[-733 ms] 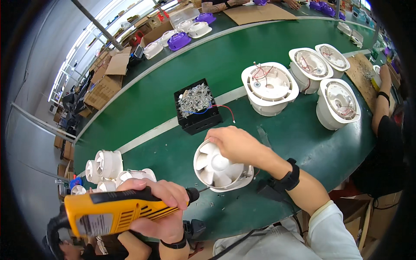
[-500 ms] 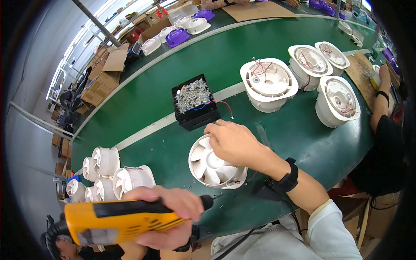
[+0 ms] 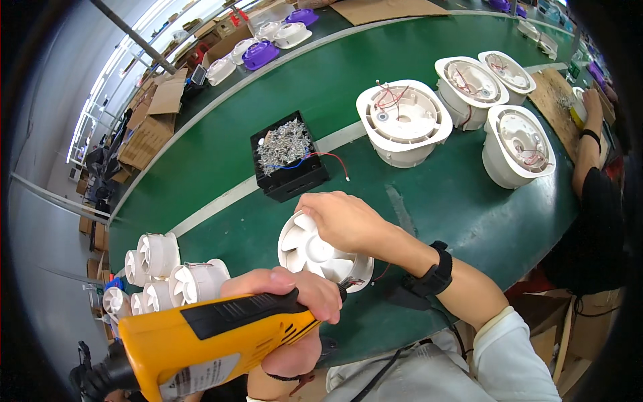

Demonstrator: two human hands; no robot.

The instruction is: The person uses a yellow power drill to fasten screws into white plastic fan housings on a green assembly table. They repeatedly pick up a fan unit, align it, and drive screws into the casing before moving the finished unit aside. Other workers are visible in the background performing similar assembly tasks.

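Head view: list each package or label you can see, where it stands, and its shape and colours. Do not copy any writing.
Label: on the yellow driver in the left hand, a pale rectangle with dark print.
Cardboard boxes: far left past the green table, brown, flaps open.
Black box: mid-table, square, full of silvery bits.
Cardboard sheet: top edge, flat, brown.

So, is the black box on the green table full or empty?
Nearly full. The open-topped black box holds a heap of small silvery metal parts reaching about to its rim, with blue and red wires lying across them.

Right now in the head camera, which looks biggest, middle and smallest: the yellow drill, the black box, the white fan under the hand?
1. yellow drill, though nearness to the camera swells it.
2. white fan and black box: about alike, unranked.
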